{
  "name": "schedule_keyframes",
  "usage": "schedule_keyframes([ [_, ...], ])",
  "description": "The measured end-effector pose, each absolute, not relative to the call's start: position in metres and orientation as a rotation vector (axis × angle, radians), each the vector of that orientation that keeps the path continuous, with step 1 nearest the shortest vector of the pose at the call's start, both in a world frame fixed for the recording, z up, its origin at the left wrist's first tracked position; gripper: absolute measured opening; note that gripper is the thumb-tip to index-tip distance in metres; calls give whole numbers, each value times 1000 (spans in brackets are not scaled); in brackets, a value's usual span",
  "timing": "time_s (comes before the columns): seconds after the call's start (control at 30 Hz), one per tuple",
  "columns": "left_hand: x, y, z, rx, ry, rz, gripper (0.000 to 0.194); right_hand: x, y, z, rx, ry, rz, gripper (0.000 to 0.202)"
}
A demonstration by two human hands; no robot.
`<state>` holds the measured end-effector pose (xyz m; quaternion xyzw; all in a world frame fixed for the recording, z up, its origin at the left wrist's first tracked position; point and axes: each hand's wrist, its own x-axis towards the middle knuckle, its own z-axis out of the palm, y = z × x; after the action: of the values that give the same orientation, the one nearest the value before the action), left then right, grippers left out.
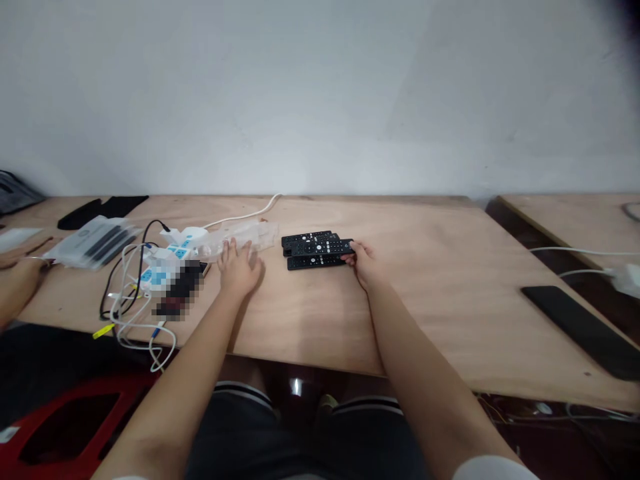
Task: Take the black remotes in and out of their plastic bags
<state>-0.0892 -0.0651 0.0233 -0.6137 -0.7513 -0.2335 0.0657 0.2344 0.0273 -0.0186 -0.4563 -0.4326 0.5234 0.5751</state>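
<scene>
Head view: my right hand (364, 261) pinches one remote control (319, 248) over other remotes (306, 263) already grouped, not yet released; left hand (239, 268), fingers spread, at clear plastic bag (261, 233).

With remote controls (320, 249) as dial centre: passable over bare tabletop (425, 227) at two o'clock, and at six between left forearm (193, 360) and right forearm (415, 333). Blocked at nine by plastic bag (265, 233), power strips (182, 252) and cable tangle (119, 320); at twelve by wall (320, 100).

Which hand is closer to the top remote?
Right. The right hand holds the top remote by its right end; the left hand is to its left, by clear plastic.
</scene>
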Motion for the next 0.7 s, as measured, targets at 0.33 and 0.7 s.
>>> schedule_keyframes([
  [0.33,-128,-65,9,-1790,-2407,-574,49,235,27,-16,-1046,-994,1252,39],
  [0.7,-126,-65,7,-1811,-2333,-632,34,233,26,-14,-1049,-966,1256,35],
])
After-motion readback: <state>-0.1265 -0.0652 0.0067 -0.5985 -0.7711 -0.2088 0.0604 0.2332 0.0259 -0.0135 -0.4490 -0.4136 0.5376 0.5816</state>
